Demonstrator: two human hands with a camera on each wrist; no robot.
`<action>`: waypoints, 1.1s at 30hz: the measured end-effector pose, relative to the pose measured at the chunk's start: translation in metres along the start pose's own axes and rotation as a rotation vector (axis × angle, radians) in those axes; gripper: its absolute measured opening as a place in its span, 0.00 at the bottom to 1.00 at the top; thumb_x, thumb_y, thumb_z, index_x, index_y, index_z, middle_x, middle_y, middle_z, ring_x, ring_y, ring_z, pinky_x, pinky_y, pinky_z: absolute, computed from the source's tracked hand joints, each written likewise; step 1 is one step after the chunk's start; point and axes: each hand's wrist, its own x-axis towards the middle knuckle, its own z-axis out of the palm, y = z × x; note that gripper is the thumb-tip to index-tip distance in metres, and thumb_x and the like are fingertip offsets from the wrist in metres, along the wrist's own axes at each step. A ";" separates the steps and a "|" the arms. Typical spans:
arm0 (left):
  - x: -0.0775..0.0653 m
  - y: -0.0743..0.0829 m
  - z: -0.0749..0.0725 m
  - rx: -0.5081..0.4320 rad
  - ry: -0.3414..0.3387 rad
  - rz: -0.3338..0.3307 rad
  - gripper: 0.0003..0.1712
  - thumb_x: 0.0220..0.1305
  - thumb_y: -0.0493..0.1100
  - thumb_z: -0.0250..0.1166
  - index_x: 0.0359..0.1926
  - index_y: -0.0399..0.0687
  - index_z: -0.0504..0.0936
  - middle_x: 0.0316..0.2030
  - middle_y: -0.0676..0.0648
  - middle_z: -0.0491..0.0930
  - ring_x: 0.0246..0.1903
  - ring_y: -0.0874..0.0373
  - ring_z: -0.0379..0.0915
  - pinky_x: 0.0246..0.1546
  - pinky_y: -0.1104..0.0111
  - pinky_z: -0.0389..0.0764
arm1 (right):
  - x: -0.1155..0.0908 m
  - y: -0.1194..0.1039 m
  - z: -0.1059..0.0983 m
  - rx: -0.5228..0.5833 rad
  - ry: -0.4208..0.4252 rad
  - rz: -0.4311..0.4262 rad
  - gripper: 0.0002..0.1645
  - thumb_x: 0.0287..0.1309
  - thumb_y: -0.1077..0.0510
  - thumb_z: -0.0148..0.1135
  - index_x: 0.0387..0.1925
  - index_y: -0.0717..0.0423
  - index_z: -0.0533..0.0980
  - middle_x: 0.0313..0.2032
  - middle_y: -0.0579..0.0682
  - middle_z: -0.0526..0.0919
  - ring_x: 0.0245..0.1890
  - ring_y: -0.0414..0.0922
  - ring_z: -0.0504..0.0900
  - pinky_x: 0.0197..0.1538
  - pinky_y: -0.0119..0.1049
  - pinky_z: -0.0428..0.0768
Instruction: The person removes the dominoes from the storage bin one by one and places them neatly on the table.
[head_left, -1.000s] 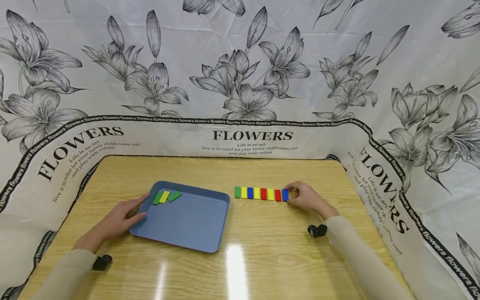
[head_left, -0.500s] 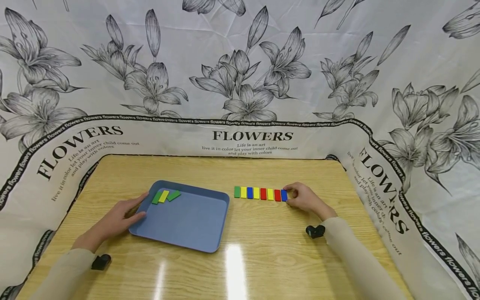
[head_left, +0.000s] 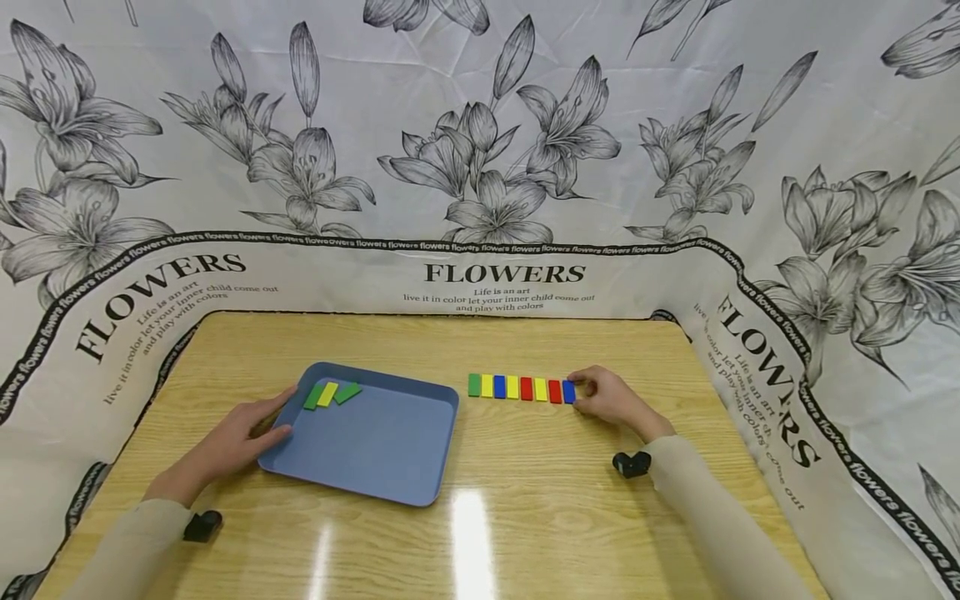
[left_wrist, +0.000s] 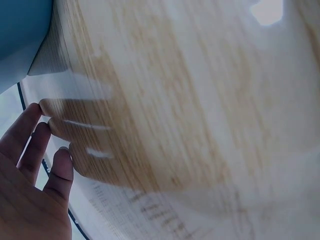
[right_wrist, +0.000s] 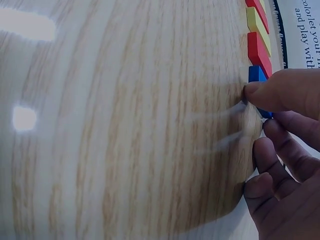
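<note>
My right hand (head_left: 609, 402) pinches a blue rectangular block (head_left: 568, 392) between thumb and fingers, at the right end of a row of flat coloured blocks. In the right wrist view the thumb (right_wrist: 280, 92) covers part of that blue block (right_wrist: 256, 73), which lies beside a red block (right_wrist: 259, 52). My left hand (head_left: 238, 437) rests at the left edge of a blue-grey tray (head_left: 375, 495), thumb and forefinger spread along its rim. In the left wrist view the other fingers (left_wrist: 35, 150) touch the table close to the tray (left_wrist: 22, 40).
Inside the tray, at its far left, lie a yellow block (head_left: 327, 394) and two green ones. The row runs left from my right hand to a green block (head_left: 475, 385), near the tray's right side. A flower-print cloth (head_left: 502, 283) encloses the table's back and sides.
My right hand has shifted the blue block slightly left, closer to the red block beside it. The left hand and tray stay in place.
</note>
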 end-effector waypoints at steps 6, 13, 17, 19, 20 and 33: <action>-0.001 0.001 -0.001 -0.009 -0.003 -0.006 0.38 0.74 0.47 0.64 0.78 0.43 0.63 0.70 0.33 0.72 0.67 0.33 0.70 0.64 0.44 0.72 | 0.000 -0.002 0.001 -0.006 -0.004 0.007 0.30 0.57 0.66 0.70 0.62 0.69 0.77 0.36 0.57 0.75 0.33 0.47 0.69 0.34 0.37 0.69; -0.003 0.004 -0.003 -0.033 0.001 -0.011 0.38 0.74 0.46 0.64 0.78 0.42 0.63 0.70 0.31 0.71 0.67 0.30 0.68 0.62 0.36 0.68 | 0.000 -0.006 0.000 -0.025 0.003 -0.028 0.29 0.55 0.65 0.71 0.60 0.71 0.78 0.40 0.59 0.78 0.35 0.47 0.70 0.39 0.39 0.70; -0.003 0.005 -0.003 -0.033 0.005 -0.004 0.38 0.74 0.46 0.64 0.78 0.42 0.62 0.69 0.31 0.71 0.67 0.30 0.68 0.62 0.36 0.68 | 0.000 -0.007 0.000 -0.029 0.004 -0.031 0.30 0.55 0.65 0.71 0.60 0.70 0.78 0.39 0.59 0.78 0.36 0.47 0.70 0.39 0.39 0.70; -0.003 0.004 -0.003 -0.027 0.006 -0.001 0.38 0.74 0.46 0.63 0.78 0.42 0.62 0.70 0.31 0.71 0.67 0.30 0.68 0.63 0.36 0.68 | 0.000 -0.006 0.000 -0.028 -0.001 -0.029 0.29 0.56 0.65 0.71 0.60 0.70 0.78 0.38 0.58 0.78 0.35 0.47 0.69 0.38 0.38 0.69; -0.003 0.004 -0.003 -0.025 0.007 -0.001 0.38 0.74 0.46 0.64 0.78 0.42 0.62 0.69 0.31 0.71 0.67 0.30 0.68 0.62 0.37 0.69 | 0.001 -0.005 0.000 -0.029 -0.005 -0.034 0.30 0.56 0.65 0.71 0.60 0.70 0.78 0.38 0.59 0.78 0.35 0.46 0.69 0.38 0.38 0.69; -0.001 -0.001 0.002 -0.013 0.009 0.014 0.38 0.74 0.46 0.64 0.79 0.43 0.62 0.70 0.33 0.72 0.68 0.33 0.69 0.63 0.39 0.69 | 0.012 -0.025 -0.003 -0.006 0.057 -0.038 0.43 0.61 0.47 0.71 0.71 0.62 0.69 0.63 0.67 0.74 0.60 0.64 0.74 0.62 0.63 0.75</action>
